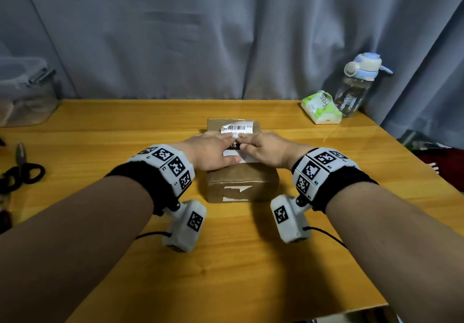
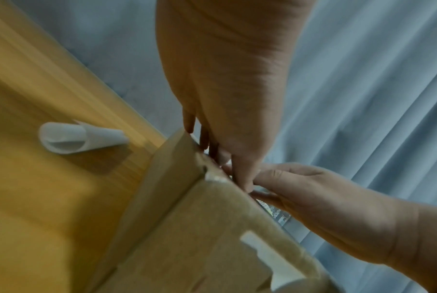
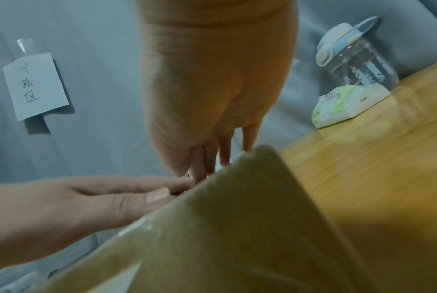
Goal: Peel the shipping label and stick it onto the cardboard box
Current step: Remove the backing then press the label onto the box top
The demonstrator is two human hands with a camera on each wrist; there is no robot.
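Observation:
A brown cardboard box (image 1: 241,184) sits mid-table. On its top lies a white shipping label (image 1: 237,128) with a barcode; its far left corner curls up. My left hand (image 1: 214,152) lies flat on the box top, straight fingers pressing the label. My right hand (image 1: 262,148) meets it from the right, fingertips down on the label. In the left wrist view the left fingers (image 2: 242,174) touch the box's top edge beside the right hand (image 2: 312,198). The right wrist view shows the right fingers (image 3: 224,150) pressing down behind the box (image 3: 237,228). The label's middle is hidden by both hands.
A curled white backing sheet (image 2: 81,138) lies on the wooden table (image 1: 226,260) left of the box. A tissue pack (image 1: 321,108) and water bottle (image 1: 356,86) stand back right. Scissors (image 1: 21,169) lie far left, a clear plastic container (image 1: 25,91) behind them. A grey curtain hangs behind.

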